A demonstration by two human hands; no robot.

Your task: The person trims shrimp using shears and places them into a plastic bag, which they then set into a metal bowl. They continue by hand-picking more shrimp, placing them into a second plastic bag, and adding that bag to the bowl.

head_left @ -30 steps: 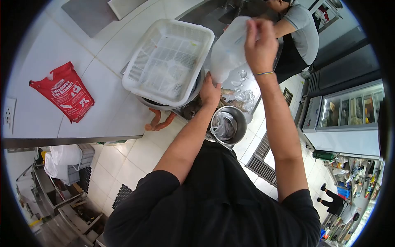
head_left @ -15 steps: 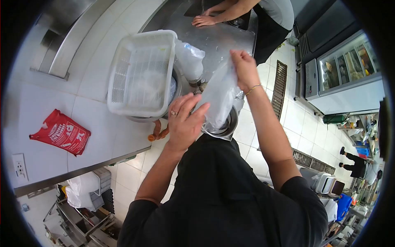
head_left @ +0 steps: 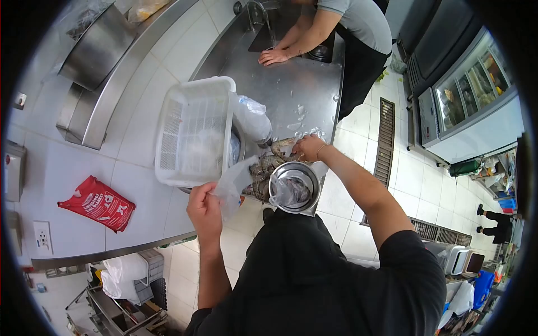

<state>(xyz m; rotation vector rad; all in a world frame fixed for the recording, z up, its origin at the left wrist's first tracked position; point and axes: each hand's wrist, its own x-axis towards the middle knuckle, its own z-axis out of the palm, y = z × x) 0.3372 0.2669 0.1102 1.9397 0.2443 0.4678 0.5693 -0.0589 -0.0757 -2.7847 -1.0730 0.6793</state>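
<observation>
The clear bag (head_left: 231, 187) has been passed to the left hand (head_left: 204, 210), where it is pinched between nearly closed fingers. The right hand (head_left: 309, 147) has thus been freed and lowered, half curled, to the shrimp (head_left: 268, 165) at the bench's (head_left: 305, 84) near edge; its grip cannot be told. 3 words, "EMERGENCY FIRE BLANKET", are printed on the red packet (head_left: 100, 204).

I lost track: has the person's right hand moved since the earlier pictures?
Yes: against the round steel pot, the right hand is now closer, down at the grey-brown shrimp beside it.
</observation>
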